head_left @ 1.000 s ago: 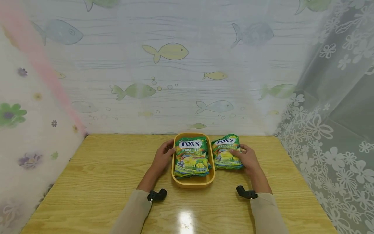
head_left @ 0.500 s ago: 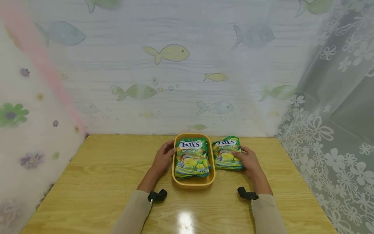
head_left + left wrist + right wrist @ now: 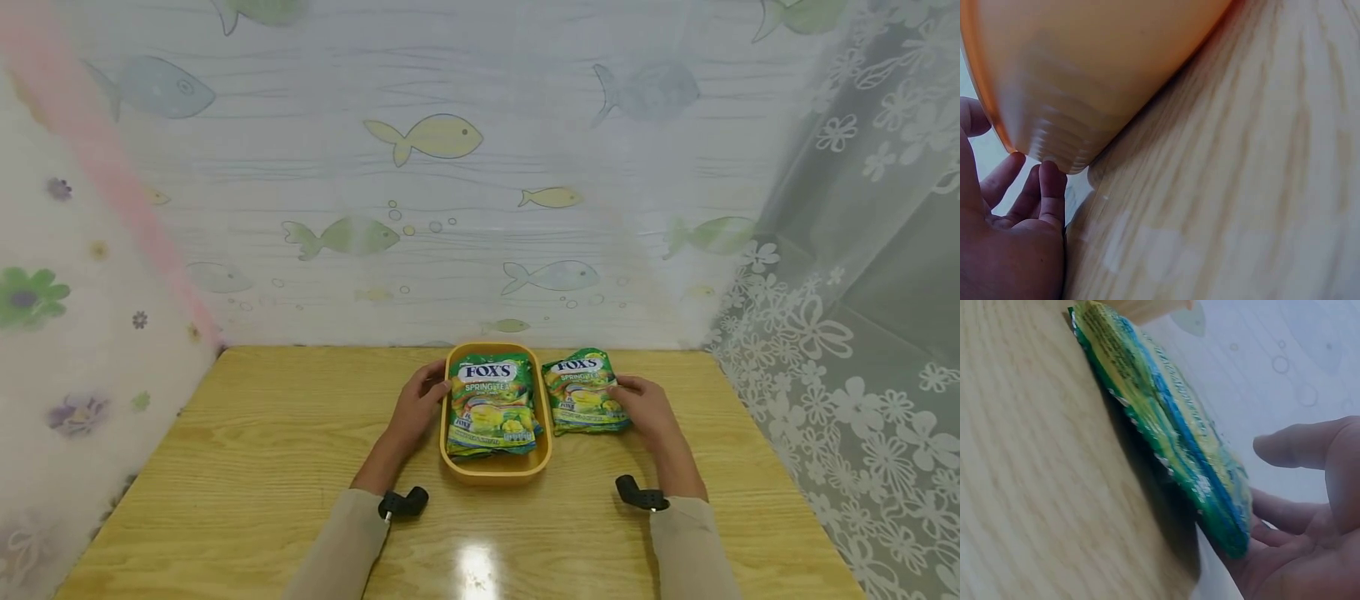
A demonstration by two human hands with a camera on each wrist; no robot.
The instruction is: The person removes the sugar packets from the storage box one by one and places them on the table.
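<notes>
A yellow tray (image 3: 495, 477) stands on the wooden table, holding green-and-yellow candy bags (image 3: 491, 408) marked FOX'S SPRING TEA. At its left side, my left hand (image 3: 416, 408) has the thumb at the rim and fingertips against the outer wall; the left wrist view shows those fingertips on the orange-looking tray wall (image 3: 1085, 69). A similar candy bag (image 3: 577, 392) lies right of the tray. My right hand (image 3: 647, 410) is at this bag's right edge. In the right wrist view, the thumb is lifted away from the bag (image 3: 1172, 431), while the other fingers sit partly hidden behind its edge.
The light wooden table (image 3: 285, 467) ends against a fish-print curtain (image 3: 450, 200) at the back. A floral curtain (image 3: 862, 400) hangs at the right and another flowered sheet (image 3: 90, 350) at the left.
My right hand has shifted slightly right, and its thumb has come off the front of the loose candy bag. My left hand and the tray stay in place.
</notes>
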